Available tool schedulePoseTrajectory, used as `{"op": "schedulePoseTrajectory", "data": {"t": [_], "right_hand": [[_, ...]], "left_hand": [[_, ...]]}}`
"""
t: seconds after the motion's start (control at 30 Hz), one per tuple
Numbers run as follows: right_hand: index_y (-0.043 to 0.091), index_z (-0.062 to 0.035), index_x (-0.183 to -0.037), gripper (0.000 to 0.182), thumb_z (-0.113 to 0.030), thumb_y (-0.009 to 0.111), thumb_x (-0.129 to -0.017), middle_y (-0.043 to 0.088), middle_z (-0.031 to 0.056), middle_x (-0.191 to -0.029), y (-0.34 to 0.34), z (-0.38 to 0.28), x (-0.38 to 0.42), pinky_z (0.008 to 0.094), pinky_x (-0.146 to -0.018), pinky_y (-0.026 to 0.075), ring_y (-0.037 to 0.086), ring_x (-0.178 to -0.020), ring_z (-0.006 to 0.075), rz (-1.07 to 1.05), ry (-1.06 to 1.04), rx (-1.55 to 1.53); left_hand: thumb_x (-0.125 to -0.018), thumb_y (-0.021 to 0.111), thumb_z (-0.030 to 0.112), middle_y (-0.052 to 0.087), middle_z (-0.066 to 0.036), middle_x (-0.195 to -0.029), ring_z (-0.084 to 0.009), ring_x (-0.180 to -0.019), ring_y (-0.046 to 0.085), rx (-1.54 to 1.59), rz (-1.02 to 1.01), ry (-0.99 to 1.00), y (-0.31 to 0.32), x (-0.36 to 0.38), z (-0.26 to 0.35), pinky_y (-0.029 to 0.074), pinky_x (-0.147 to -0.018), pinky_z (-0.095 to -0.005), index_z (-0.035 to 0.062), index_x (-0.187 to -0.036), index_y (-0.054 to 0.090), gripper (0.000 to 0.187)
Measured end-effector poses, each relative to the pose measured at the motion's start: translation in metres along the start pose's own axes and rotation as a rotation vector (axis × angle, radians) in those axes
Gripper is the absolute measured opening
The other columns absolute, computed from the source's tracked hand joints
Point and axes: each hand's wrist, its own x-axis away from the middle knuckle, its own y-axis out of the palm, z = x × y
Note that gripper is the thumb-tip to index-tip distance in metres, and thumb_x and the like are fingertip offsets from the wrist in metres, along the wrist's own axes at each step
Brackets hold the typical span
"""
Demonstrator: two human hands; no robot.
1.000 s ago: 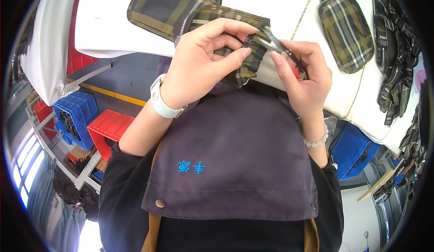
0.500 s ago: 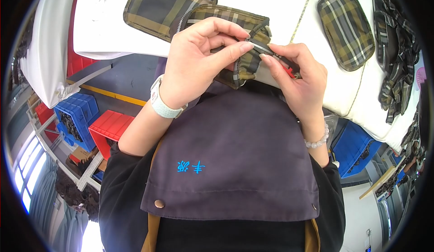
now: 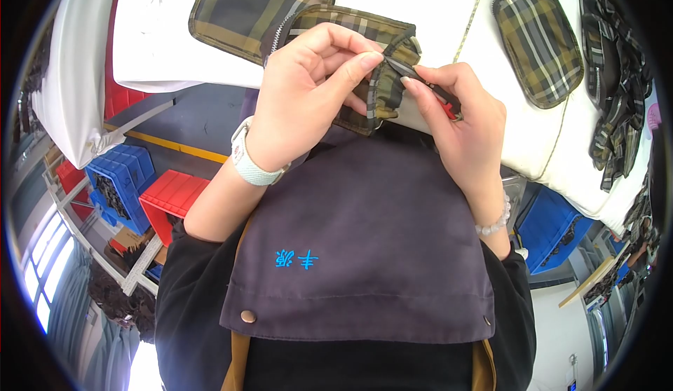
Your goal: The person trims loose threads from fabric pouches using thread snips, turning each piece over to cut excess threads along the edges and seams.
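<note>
My left hand (image 3: 315,86) pinches the edge of a green-and-black plaid zip pouch (image 3: 389,97), thumb against fingertips. The pouch's dark-bound edge is bunched up, and part of it lies hidden behind my fingers. My right hand (image 3: 466,114) is closed around small thread snips (image 3: 442,95) with black and red showing in the grip. Their narrow grey tip points left and meets the pouch's bound edge near my left fingertips. Just beyond my left hand lies another plaid pouch piece (image 3: 259,5), with a zip along its side.
On the white table (image 3: 154,33), a plaid pouch (image 3: 538,44) lies at the right beside a cord (image 3: 466,30). Several plaid pieces (image 3: 617,83) are heaped at the far right edge. Blue crates (image 3: 126,174) and a red crate (image 3: 175,198) stand below table height.
My left fingers have shifted slightly left along the pouch edge. The snips have tilted, so their tip now points more upward at the binding. The other pieces lie as before.
</note>
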Motion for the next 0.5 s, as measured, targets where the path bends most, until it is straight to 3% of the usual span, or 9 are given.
{"op": "schedulePoseTrajectory", "data": {"t": [0.07, 0.17, 0.23, 0.5], "right_hand": [[0.067, -0.0052, -0.092, 0.017, -0.015, 0.079, -0.087, 0.073, 0.0057, -0.08, 0.002, 0.002, 0.0, 0.027, -0.056, 0.051, 0.07, -0.064, 0.0183, 0.007, 0.008, 0.001], [0.067, -0.0052, -0.093, 0.017, -0.015, 0.079, -0.087, 0.073, 0.0058, -0.08, 0.003, 0.002, 0.001, 0.0269, -0.056, 0.051, 0.07, -0.065, 0.0183, 0.013, -0.018, 0.047], [0.067, -0.0054, -0.093, 0.017, -0.014, 0.079, -0.087, 0.073, 0.0057, -0.08, 0.002, 0.002, 0.0, 0.0264, -0.057, 0.051, 0.07, -0.065, 0.0178, -0.009, -0.029, 0.086], [0.068, -0.0048, -0.096, 0.02, -0.013, 0.082, -0.084, 0.072, 0.0061, -0.079, -0.003, -0.001, 0.014, 0.0265, -0.057, 0.051, 0.07, -0.064, 0.0182, -0.007, 0.084, -0.05]], "left_hand": [[-0.096, 0.069, 0.006, 0.068, -0.003, -0.102, -0.0046, -0.086, 0.064, 0.075, 0.009, -0.036, 0.0, 0.003, 0.004, 0.057, -0.067, -0.0207, 0.0011, -0.11, 0.059, 0.018], [-0.091, 0.072, -0.003, 0.065, -0.006, -0.104, -0.0063, -0.093, 0.062, -0.161, -0.076, 0.074, -0.003, 0.01, 0.009, 0.054, -0.064, -0.0192, 0.0003, -0.11, 0.06, 0.023], [-0.086, 0.074, -0.009, 0.062, -0.005, -0.101, -0.007, -0.09, 0.062, -0.162, -0.144, -0.004, -0.005, 0.011, 0.012, 0.052, -0.061, -0.0178, -0.0002, -0.113, 0.06, 0.031], [-0.087, 0.072, -0.008, 0.061, -0.004, -0.098, -0.0039, -0.079, 0.061, -0.123, -0.216, 0.008, -0.011, 0.009, 0.005, 0.046, -0.052, -0.0148, -0.0015, -0.126, 0.061, 0.04]]}}
